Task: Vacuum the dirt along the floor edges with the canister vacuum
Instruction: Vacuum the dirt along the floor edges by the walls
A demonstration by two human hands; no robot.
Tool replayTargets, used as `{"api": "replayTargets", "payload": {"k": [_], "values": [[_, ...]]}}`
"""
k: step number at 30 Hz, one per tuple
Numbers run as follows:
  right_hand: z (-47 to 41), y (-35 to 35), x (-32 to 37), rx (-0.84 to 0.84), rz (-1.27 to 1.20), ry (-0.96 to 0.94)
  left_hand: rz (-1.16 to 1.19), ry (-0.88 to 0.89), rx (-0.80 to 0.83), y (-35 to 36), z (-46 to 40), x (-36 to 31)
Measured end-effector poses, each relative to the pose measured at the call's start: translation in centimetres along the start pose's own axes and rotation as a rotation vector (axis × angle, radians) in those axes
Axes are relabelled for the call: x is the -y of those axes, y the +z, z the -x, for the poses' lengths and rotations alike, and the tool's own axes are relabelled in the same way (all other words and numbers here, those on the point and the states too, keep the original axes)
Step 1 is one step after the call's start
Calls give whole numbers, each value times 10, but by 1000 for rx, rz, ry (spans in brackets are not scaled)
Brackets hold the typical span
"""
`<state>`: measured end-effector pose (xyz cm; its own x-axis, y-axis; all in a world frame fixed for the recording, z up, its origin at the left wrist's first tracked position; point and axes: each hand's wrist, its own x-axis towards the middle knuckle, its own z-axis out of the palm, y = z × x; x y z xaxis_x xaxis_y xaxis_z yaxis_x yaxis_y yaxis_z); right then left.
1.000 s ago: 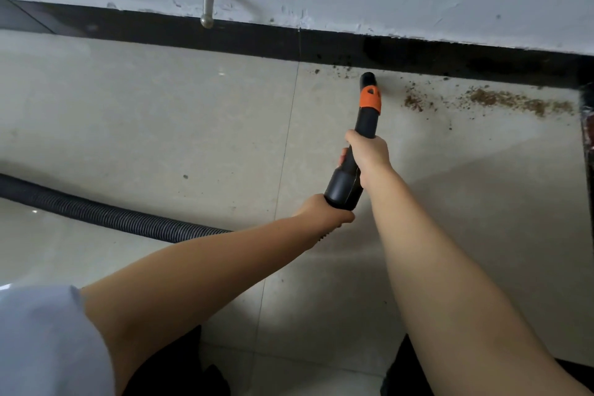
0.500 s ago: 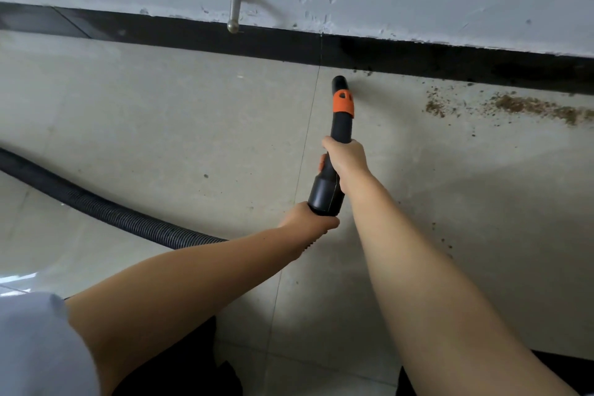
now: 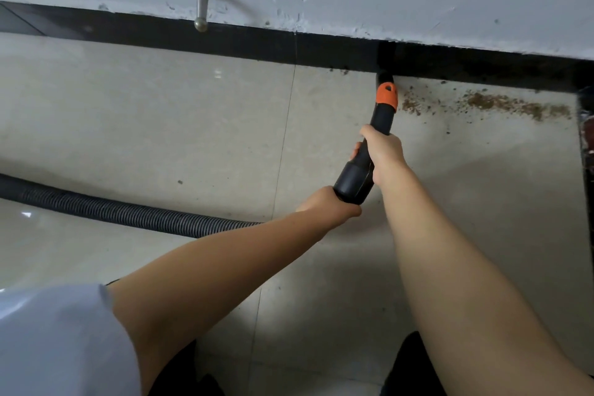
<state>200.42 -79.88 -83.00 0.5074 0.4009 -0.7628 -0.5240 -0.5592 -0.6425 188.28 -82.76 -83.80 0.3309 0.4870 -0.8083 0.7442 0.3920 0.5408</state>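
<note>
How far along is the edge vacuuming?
Done: the floor edge left of the nozzle looks mostly clean, with a few specks by the baseboard.
In hand: the right hand and left hand grip the wand, its nozzle at the baseboard.
Left: the brown dirt band to the right, plus scattered crumbs beside the nozzle.

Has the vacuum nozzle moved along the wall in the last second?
Yes. Half a second ago the nozzle was near the tile seam; now it is farther right, beside the dirt.
</note>
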Motion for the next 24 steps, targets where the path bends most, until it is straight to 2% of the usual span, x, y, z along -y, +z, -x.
{"api": "replayTargets", "payload": {"k": [14, 24], "values": [[13, 53, -14, 124, 132, -10, 179, -60, -33, -29, 9, 32], [22, 99, -20, 252, 183, -6, 288, -102, -131, -56, 12, 51]]}}
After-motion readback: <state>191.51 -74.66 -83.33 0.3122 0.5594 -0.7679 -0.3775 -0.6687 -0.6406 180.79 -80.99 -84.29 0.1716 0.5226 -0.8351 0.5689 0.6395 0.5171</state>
